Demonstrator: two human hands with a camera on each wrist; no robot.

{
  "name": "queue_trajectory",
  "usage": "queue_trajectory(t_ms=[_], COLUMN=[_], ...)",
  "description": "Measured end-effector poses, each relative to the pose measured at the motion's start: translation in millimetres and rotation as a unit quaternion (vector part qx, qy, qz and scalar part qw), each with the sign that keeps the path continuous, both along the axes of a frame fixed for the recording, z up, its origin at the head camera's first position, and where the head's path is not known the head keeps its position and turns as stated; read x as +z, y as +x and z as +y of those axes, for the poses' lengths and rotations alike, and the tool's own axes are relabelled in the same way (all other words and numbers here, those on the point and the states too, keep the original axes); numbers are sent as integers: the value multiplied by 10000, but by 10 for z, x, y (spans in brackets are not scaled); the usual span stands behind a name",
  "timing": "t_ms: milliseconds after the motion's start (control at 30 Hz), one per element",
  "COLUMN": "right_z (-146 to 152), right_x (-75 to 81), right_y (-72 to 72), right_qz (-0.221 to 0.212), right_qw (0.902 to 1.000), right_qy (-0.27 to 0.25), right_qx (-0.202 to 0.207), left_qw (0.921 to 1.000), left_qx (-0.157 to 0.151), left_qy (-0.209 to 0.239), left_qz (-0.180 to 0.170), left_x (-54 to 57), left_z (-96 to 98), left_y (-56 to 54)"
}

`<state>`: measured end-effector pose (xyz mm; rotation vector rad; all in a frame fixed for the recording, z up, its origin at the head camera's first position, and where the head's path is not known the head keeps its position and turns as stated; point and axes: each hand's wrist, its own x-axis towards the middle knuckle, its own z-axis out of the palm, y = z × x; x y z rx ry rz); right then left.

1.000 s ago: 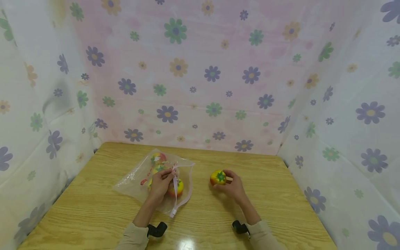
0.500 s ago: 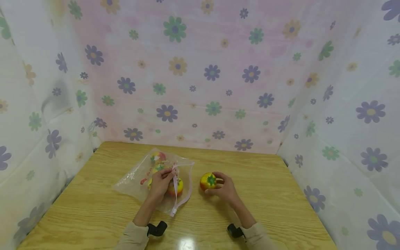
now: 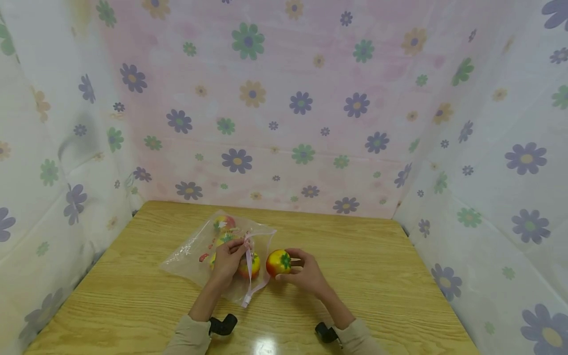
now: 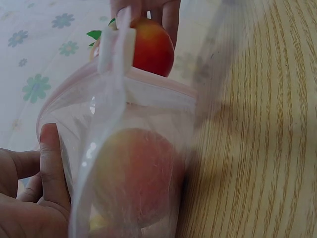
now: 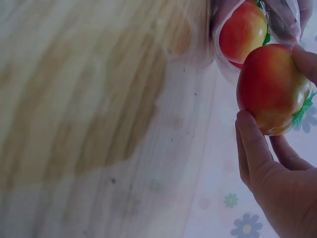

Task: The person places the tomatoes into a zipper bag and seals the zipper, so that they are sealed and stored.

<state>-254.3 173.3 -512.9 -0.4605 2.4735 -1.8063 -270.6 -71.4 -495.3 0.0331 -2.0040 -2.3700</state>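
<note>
One red-and-yellow fruit (image 3: 275, 264), about midway between the left and right edges of the bench (image 3: 377, 276), is held in the right grip (image 3: 307, 273) beside a clear bag (image 3: 188, 259) pinched by the left grip (image 3: 228, 263). Bagging seems the step; next likely calls for guiding it inside.

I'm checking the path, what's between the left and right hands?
Between the left hand and right hand, the head view shows the bag's pink-edged mouth, a bagged fruit and the held fruit.
</note>
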Motion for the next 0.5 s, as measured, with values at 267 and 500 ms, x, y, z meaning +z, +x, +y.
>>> queue_trajectory(t_ms=[267, 500], right_z=[-60, -88], right_x=[-11, 46], right_y=[23, 62], right_qz=[154, 256], right_qw=[9996, 9978], right_qy=[-169, -285], right_qx=[182, 545], left_qw=[10000, 9998], left_qx=[-24, -78], left_qy=[59, 162], left_qz=[-31, 9], left_x=[11, 13], left_z=[-2, 3], left_y=[5, 10])
